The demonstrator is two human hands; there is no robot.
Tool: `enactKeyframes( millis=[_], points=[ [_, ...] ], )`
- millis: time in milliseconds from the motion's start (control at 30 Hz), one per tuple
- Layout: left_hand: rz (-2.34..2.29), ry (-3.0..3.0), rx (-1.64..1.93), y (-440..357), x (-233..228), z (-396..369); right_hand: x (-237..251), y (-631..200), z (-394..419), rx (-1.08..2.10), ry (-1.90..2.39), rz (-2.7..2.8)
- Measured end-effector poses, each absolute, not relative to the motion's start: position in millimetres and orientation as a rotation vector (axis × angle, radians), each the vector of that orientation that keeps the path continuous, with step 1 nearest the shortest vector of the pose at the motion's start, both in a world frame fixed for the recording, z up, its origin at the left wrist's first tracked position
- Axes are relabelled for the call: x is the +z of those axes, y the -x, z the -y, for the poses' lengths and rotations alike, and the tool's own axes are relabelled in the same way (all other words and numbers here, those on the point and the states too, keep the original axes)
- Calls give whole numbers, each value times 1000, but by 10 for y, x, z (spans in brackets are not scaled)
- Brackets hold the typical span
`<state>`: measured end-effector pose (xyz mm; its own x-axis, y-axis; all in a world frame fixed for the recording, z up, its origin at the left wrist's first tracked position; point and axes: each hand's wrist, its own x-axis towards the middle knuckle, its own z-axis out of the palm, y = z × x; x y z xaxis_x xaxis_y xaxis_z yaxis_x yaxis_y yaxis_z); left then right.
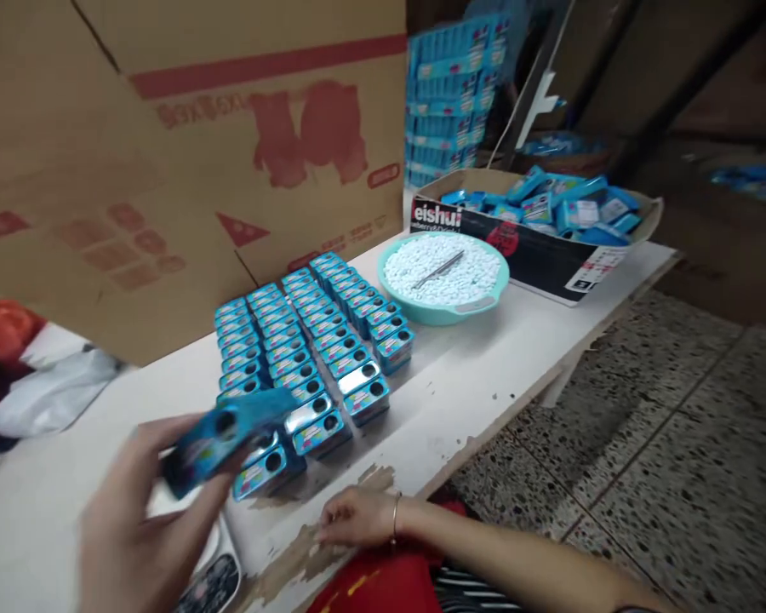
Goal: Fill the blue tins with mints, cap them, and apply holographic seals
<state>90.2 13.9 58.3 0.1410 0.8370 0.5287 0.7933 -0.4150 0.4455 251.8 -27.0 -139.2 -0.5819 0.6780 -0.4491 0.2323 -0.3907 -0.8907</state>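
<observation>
My left hand [146, 519] is raised at the lower left, its fingers and thumb closed around a small blue box [208, 438] with a round dark opening; motion blurs it. Just beyond are rows of similar small blue boxes [322, 322] on the table, each with a dark round spot on top. Below my left hand, partly hidden, is a white device with dark buttons [220, 579] that looks like a scale. My right hand [357, 515] rests at the table's near edge, loosely curled, with nothing visible in it. A bracelet circles that wrist.
A pale turquoise bowl [443, 313] of small white pellets has metal tweezers [439, 269] lying on top. Behind it, an open carton [523, 255] holds many blue packs. A large cardboard box [185, 170] walls off the back. Blue trays [450, 102] are stacked behind. White plastic bags [51, 396] lie left.
</observation>
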Motion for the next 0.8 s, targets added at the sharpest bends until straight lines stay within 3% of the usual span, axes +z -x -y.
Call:
enactKeyframes(
  millis=[100, 200, 333, 433, 567, 800],
  points=[
    [-1230, -2582, 1033, -1845, 506, -395, -1364, -2649, 301, 1995, 1303, 1496],
    [-1077, -2746, 627, -2551, 241, -637, -1271, -2976, 323, 1962, 1299, 1403],
    [-1120, -2880, 308, -2965, -125, -858, -1017, -3799, 325, 1964, 1191, 1128],
    [-1177, -2977, 208, -3022, -305, -956, -738, -4519, 134, 1613, 1248, 1015],
    [-1208, -3058, 254, -3019, -358, -953, -389, -5277, -534, 956, 1349, 915],
    [-1330, -2906, 790, -2195, 0, -522, -267, -5571, -1191, 280, 1602, 1264]
  ],
)
